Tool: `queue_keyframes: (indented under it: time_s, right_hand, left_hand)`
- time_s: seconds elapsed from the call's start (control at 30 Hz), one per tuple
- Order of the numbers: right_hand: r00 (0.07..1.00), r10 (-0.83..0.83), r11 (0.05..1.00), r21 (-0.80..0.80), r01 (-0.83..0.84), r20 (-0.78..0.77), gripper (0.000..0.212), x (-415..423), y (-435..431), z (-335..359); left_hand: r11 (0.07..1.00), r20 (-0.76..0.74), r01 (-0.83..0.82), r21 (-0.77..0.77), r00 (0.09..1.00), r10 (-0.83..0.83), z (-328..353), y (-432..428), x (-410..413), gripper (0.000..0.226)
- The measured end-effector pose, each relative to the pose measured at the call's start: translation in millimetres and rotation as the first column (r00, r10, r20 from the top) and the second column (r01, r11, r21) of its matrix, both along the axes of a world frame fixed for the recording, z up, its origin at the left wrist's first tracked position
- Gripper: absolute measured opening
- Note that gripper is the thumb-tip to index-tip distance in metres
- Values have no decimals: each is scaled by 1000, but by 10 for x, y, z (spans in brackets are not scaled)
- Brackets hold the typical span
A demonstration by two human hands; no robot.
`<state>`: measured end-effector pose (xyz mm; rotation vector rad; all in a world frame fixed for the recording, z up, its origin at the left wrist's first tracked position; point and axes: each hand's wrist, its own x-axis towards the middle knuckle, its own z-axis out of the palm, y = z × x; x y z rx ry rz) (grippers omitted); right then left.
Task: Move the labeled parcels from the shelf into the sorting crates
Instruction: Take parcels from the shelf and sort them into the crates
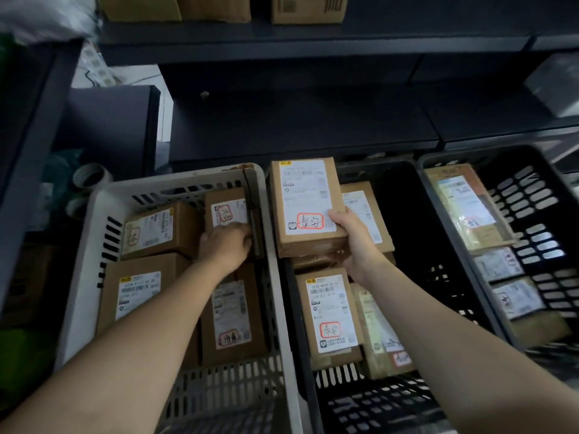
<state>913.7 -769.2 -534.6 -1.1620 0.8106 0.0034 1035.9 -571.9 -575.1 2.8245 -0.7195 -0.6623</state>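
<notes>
Head view: 3 crates stand side by side below a dark shelf (297, 120): a white crate (175, 180) at the left, a black crate (416, 233) in the middle and a dark slotted crate (532, 195) at the right.

The right hand (351, 242) grasps a labeled parcel (305, 195) by its near right corner, thumb on the white label and fingers underneath. It is held flat above the far left corner of the black crate, with red-framed handwriting at the label's near edge.

The left hand (225, 245) is down inside the white crate, its fingers curled over the near edge of a small parcel (227, 211) that sits in the crate's far right corner.

3 more cardboard boxes lie in the white crate: 1 at the far left (159, 227), 1 at the near left (141, 292) and 1 at the near right (232, 311).

In the black crate a long box (332, 314) with the same red-framed writing lies along the left wall, beside a pale padded bag (382, 333).

Several packets (463, 205) line the left wall of the dark slotted crate.

Brown cartons (308, 7) stand on the shelf's upper board.
</notes>
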Motion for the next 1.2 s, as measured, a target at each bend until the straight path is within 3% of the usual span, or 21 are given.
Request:
queue_keyframes:
  time_s: [0.1,0.2,0.3,0.43,0.5,0.57,0.67,0.77,0.87,0.93,1.07,1.2]
  right_hand:
    - [1000,2,1000,-29,-2,0,43,-115,-171,98]
    - [999,-35,998,-48,35,-3,47,-282,-425,145]
    - [998,-48,995,-95,43,-44,67,-522,-747,147]
    - [992,-94,994,-70,88,-82,59,-935,-1238,137]
    - [990,-37,998,-45,31,-134,64,-1181,-1446,91]
    - [965,87,995,-22,-96,-246,72,-1359,-1509,26]
    - [892,262,965,82,-250,-369,65,-1595,-1589,-99]
    - [854,340,940,153,-304,-395,70,-1660,-1584,-250]
    - [856,345,937,191,-292,-385,75,-1593,-1490,-436]
    - [846,354,935,164,-314,-399,71,-1505,-1398,-574]
    - [829,334,918,-46,-395,-448,53,-1384,-1293,-830]
    - [759,452,864,19,-503,-468,42,-1430,-1274,-854]
  left_hand:
    - [957,91,-92,-277,988,122,290,-228,-104,25]
    - [924,117,-71,-375,985,124,519,-548,-270,26]
    - [916,162,43,-399,986,24,600,-865,-502,31]
    - [934,149,148,-326,983,-104,528,-1246,-901,37]
    - [945,119,155,-287,985,-126,427,-1414,-1124,39]
    - [958,69,117,-262,992,-102,324,-1496,-1316,39]
    - [973,-4,31,-228,999,-33,181,-1629,-1606,35]
    - [979,-42,-76,-188,997,69,84,-1670,-1760,34]
    - [987,-28,-77,-139,997,74,26,-1655,-1839,39]
    - [997,-17,-42,-67,999,40,-8,-1612,-1879,48]
    - [995,-132,-15,101,991,29,-101,-1490,-1963,66]
    - [985,-147,62,163,988,-37,-194,-1405,-2030,74]
